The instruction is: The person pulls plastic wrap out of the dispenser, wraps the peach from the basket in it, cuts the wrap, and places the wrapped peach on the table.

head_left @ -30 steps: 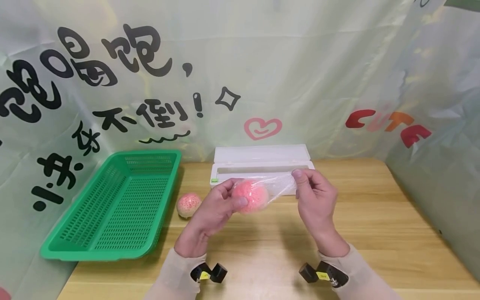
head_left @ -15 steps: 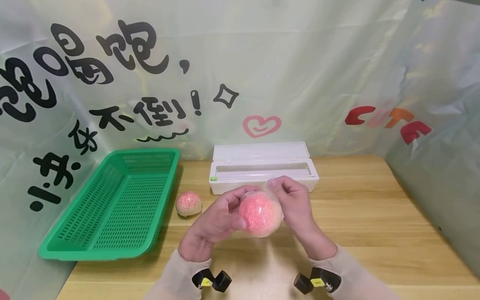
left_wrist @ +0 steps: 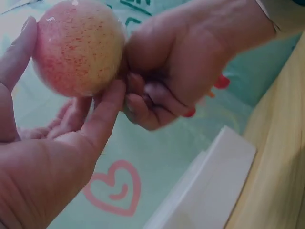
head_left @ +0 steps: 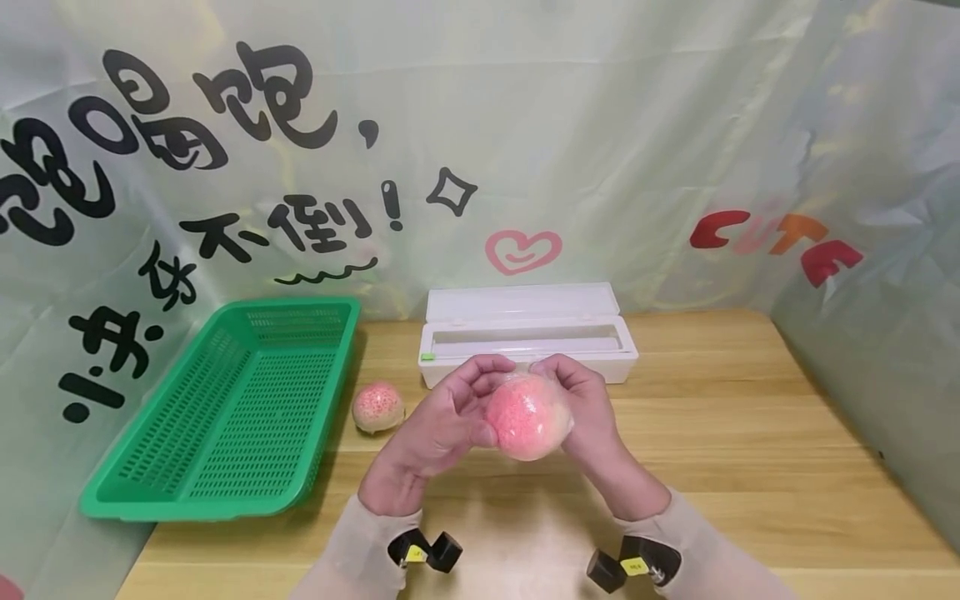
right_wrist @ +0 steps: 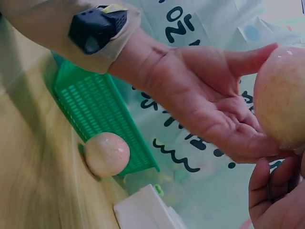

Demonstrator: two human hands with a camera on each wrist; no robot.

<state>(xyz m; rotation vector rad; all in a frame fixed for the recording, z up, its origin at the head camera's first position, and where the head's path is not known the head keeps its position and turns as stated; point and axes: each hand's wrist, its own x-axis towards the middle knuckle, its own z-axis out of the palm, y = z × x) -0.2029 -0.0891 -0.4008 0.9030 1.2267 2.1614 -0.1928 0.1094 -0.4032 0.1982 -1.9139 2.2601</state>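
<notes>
A round, peach-like ball [head_left: 528, 417], pink on one side and cream on the other with red speckles, is wrapped in clear, shiny cling film. My left hand [head_left: 442, 425] holds it from the left, thumb on the near face and fingers behind. Against its right side, my right hand [head_left: 596, 417] has curled fingers that pinch the gathered film behind the ball, as the left wrist view shows best. The gathered film itself is mostly hidden by fingers. On the table to the left lies a second, similar ball [head_left: 378, 407], also seen in the right wrist view.
Behind the hands stands a white cling film dispenser [head_left: 480, 372] with its lid raised. A green perforated basket [head_left: 315, 467] sits at the left of the wooden table [head_left: 750, 467]. A printed cloth [head_left: 600, 150] hangs around the back and sides.
My right hand has come left from stretching the film out to the right, and now works close against the ball. The ball has turned and moved slightly right and down, its film drawn in.
</notes>
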